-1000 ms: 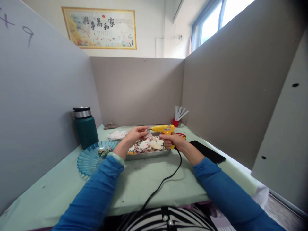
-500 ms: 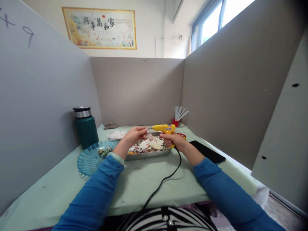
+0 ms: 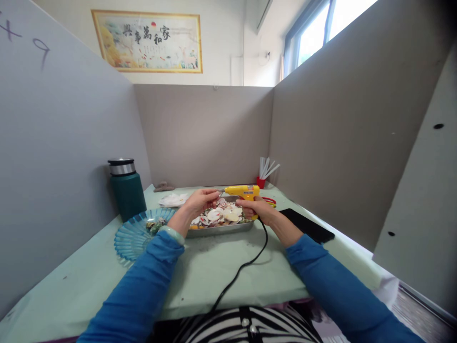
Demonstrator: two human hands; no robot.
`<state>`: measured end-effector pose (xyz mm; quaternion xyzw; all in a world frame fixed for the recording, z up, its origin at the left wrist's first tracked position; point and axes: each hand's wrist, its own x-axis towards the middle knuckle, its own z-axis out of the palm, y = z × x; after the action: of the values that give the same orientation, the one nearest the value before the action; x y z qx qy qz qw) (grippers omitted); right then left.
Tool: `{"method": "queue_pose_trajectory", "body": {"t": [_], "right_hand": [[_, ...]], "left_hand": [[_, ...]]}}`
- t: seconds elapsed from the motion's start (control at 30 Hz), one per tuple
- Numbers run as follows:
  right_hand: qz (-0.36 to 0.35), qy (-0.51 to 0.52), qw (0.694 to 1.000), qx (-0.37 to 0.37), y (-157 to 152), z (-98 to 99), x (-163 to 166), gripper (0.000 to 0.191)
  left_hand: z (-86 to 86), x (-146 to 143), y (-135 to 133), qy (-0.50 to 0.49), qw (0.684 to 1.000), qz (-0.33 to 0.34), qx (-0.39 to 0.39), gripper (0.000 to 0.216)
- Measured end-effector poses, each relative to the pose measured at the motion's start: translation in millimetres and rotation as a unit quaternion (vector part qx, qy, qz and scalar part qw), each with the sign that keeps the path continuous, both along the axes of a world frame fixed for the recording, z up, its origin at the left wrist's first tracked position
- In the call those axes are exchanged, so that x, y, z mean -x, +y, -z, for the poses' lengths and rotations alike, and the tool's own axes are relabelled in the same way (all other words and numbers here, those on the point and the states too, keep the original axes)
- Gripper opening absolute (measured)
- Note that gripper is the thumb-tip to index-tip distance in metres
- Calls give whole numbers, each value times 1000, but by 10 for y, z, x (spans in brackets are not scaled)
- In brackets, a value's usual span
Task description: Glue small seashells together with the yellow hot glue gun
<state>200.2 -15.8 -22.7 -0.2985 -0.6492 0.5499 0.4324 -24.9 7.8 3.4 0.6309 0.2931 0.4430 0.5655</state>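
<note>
My right hand [image 3: 257,208] grips the handle of a yellow glue gun [image 3: 243,191], whose nozzle points left. Its black cord [image 3: 238,272] trails across the table toward me. My left hand [image 3: 200,200] is pinched shut on a small piece held right at the nozzle tip; I cannot make out what the piece is. Both hands hover over a metal tray [image 3: 217,229] filled with several shells, white and coloured.
A blue glass plate [image 3: 133,236] with a few small bits lies left of the tray. A dark green flask [image 3: 126,188] stands at the left wall. Crumpled white paper [image 3: 173,199], a red cup of glue sticks [image 3: 262,177] and a black phone [image 3: 310,225] lie around. Grey partitions enclose three sides.
</note>
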Motion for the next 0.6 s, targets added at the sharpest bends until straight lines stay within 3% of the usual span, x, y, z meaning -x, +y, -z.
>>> {"method": "queue_pose_trajectory", "body": {"t": [0.6], "right_hand": [[87,-52,989,-111,-17,8,31,27]], "left_hand": [[-23,-12,-24,13,1000,-22,-11,29]]}}
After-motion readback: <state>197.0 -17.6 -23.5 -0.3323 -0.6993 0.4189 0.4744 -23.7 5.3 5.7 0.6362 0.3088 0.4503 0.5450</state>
